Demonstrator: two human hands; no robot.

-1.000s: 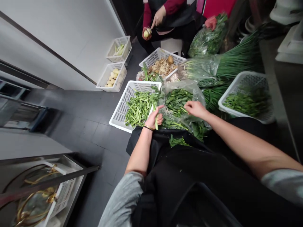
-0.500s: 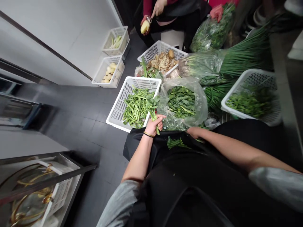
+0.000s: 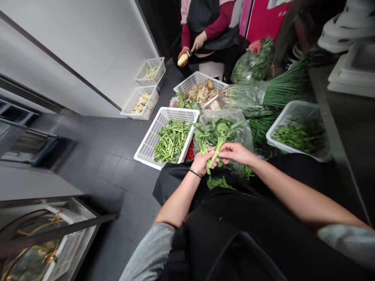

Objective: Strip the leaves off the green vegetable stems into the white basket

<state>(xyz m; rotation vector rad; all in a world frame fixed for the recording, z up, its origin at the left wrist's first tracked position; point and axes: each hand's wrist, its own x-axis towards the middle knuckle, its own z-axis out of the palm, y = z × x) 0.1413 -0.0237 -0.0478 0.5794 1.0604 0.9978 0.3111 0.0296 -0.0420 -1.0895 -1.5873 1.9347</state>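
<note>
My left hand (image 3: 202, 160) is closed round the lower ends of a small bunch of green leafy stalks (image 3: 218, 132). My right hand (image 3: 236, 153) pinches one of those stalks just right of the left hand. Both hands hover above my black apron (image 3: 234, 218), where a few loose green leaves (image 3: 218, 182) lie. Behind the hands is a clear plastic bag of leafy greens (image 3: 234, 117). To the left of it a white basket (image 3: 149, 140) holds trimmed green stems (image 3: 171, 140).
A second white basket of greens (image 3: 293, 107) sits at the right beside long green onions (image 3: 281, 88). Across from me a seated person in red sleeves (image 3: 218, 25) peels a potato (image 3: 183, 59). More baskets (image 3: 148, 103) stand by the wall. A steel rack (image 3: 52, 230) is at lower left.
My right hand came up from the apron and joined the left hand on the stalks. The bunch was lifted and now points up in front of the bag.
</note>
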